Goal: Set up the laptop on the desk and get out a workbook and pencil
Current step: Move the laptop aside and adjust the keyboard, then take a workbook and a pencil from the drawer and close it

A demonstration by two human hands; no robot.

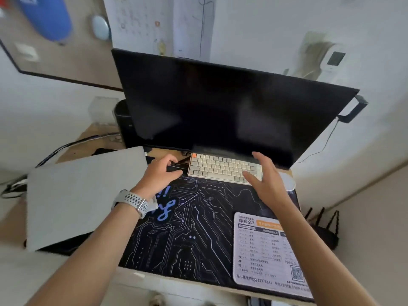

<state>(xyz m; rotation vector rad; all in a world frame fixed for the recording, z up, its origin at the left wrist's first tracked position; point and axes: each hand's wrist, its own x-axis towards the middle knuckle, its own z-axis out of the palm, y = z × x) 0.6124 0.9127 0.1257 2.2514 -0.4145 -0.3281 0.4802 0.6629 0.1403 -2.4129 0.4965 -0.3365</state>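
A closed silver laptop (84, 195) lies at the left of the desk, partly over the edge of the black circuit-pattern desk mat (198, 228). A small cream keyboard (223, 167) sits under the big dark monitor (231, 107). My left hand (161, 171), with a white watch on its wrist, hovers just left of the keyboard, fingers curled and apart, holding nothing. My right hand (265, 177) is spread open over the keyboard's right end. No workbook or pencil is in view.
A printed mouse pad (262, 250) lies at the mat's front right. A white mouse (289, 182) peeks out behind my right hand. Cables (66, 146) run behind the laptop. A black router (322, 230) stands off the desk's right side. A black box (123, 120) stands left of the monitor.
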